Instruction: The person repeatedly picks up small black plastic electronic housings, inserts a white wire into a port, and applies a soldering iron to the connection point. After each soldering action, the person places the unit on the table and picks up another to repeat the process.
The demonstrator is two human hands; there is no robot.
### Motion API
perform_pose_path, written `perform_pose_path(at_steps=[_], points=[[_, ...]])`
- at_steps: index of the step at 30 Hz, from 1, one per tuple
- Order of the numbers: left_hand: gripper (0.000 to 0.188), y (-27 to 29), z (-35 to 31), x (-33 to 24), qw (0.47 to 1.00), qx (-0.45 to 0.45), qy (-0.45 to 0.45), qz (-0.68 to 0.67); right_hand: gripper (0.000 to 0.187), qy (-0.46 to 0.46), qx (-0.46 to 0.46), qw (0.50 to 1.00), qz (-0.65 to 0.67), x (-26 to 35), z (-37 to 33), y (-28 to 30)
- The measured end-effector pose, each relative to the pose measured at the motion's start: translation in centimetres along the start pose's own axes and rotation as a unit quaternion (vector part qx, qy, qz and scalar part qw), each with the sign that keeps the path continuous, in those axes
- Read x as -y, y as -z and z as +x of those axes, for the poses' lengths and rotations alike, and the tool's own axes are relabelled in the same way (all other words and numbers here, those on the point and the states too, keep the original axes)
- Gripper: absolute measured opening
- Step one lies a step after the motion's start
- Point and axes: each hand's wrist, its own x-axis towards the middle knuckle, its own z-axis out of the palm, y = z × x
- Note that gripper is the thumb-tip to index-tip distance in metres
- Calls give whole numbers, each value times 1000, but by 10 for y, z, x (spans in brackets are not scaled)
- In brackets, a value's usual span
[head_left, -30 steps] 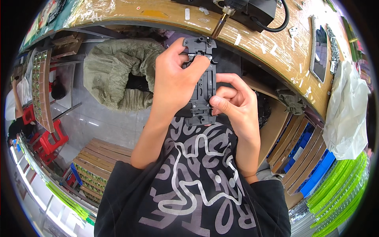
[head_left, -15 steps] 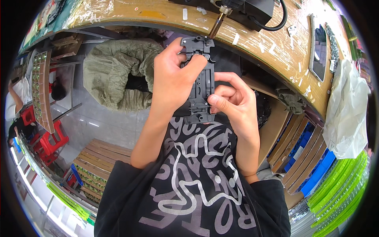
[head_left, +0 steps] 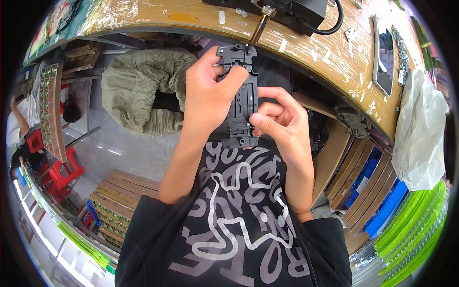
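A long black plastic housing [head_left: 247, 100] with posts, ribs and holes is held upright in front of my chest. My left hand [head_left: 206, 98] is closed round its upper left side, the thumb pressed across its face. At the lower right edge, my right hand [head_left: 288, 123] grips it with the thumb on the rim and the fingers curled beside and behind. A metal driver shaft [head_left: 259, 32] slants down from a dark machine [head_left: 301, 13]. Its tip meets the upper right corner of the housing; whether a screw sits under it is too small to tell.
A film-covered wooden bench [head_left: 191, 19] curves across the far side, with white scraps and a flat dark frame [head_left: 383, 57] on it. A translucent plastic bag [head_left: 418, 129] hangs at right above green strips [head_left: 411, 225]. At left are a cloth-covered ring [head_left: 124, 91] and red stools [head_left: 67, 167].
The housing and both hands keep the same grip. The whole view has shifted very slightly, and the driver tip stays at the same corner.
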Motion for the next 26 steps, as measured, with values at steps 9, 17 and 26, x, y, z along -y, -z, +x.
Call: perform_pose_path(at_steps=[9, 17, 26], points=[[10, -2, -7, -2, 1000, 1, -16, 6, 34, 14, 8, 1000, 2, -3, -6, 1], [21, 10, -6, 5, 996, 55, 11, 70, 33, 11, 11, 1000, -27, -5, -6, 10], [20, 71, 39, -63, 953, -95, -80, 277, 35, -91, -351, 907, -214, -116, -8, 231]])
